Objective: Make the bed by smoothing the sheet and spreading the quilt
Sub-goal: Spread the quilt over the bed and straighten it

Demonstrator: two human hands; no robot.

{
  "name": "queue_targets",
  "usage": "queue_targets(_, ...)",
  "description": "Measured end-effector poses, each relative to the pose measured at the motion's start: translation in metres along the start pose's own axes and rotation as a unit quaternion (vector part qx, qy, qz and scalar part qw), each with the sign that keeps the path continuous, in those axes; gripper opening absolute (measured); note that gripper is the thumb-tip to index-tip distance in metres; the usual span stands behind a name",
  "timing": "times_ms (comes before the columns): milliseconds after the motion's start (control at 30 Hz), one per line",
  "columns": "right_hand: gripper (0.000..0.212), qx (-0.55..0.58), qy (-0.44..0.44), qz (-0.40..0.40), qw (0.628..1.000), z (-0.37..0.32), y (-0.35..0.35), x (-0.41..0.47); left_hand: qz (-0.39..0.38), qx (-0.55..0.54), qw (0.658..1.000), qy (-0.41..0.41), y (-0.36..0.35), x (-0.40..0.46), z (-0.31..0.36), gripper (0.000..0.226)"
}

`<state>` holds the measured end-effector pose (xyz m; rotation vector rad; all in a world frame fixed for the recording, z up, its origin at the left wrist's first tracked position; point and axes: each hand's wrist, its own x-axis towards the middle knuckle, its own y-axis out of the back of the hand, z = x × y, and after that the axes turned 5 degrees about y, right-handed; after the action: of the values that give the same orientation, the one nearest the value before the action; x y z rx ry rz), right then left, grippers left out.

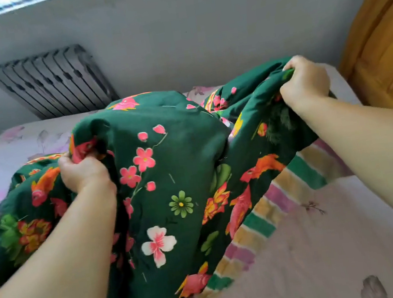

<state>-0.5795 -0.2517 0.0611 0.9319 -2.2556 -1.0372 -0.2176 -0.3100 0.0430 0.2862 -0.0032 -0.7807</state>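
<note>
- Left hand first: fingers curled tight, a bunched fold of the green quilt gripped in the fist, cloth spilling out above the knuckles.
- Over on the right hand, same story, fingers and thumb clamped on a raised edge of that quilt, held higher and farther out than the left.
- Between the two fists the quilt humps up in a loose, puffy mound, not flat at all.
- Below the arms it drapes down toward the camera, its striped border of green, tan and purple running diagonally along the right side.
- Count it up: two hands, both bare forearms in view, one quilt, printed with pink blossoms, orange flowers and a green daisy.
- Under everything lies one pale pink sheet with faint floral prints, showing to the right of the quilt and again at far left.
- Further out: a grey radiator against the white wall, and wooden panelling at far right, beside the bed.
</note>
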Motion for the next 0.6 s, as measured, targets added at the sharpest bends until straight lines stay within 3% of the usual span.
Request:
queue_targets(67, 0.041, 0.001, -0.007, -0.003, 1.000, -0.002, -0.008, 0.008, 0.004, 0.033, 0.999, -0.005, -0.002, 0.011, -0.006, 0.030)
queue_targets(167, 0.050, -0.017, -0.010, -0.104, 0.994, 0.001, -0.037, 0.002, -0.020, 0.093, 0.995, 0.016, -0.013, 0.019, -0.030, 0.035)
queue_targets(300, 0.062, -0.063, -0.007, -0.240, 0.969, 0.008, -0.071, -0.034, -0.135, 0.295, 0.946, 0.021, -0.027, 0.000, -0.075, 0.064)
queue_targets(400, 0.046, -0.088, 0.004, -0.268, 0.959, 0.024, -0.090, -0.078, -0.221, 0.381, 0.896, -0.051, -0.025, -0.051, -0.084, 0.082)
queue_targets(500, 0.026, -0.107, -0.022, -0.323, 0.940, 0.051, -0.110, -0.131, -0.238, 0.407, 0.867, -0.162, -0.009, -0.087, -0.105, 0.081)
queue_targets(600, 0.023, -0.137, -0.032, -0.439, 0.887, 0.074, -0.126, -0.183, -0.226, 0.374, 0.831, -0.343, 0.019, -0.105, -0.141, 0.064)
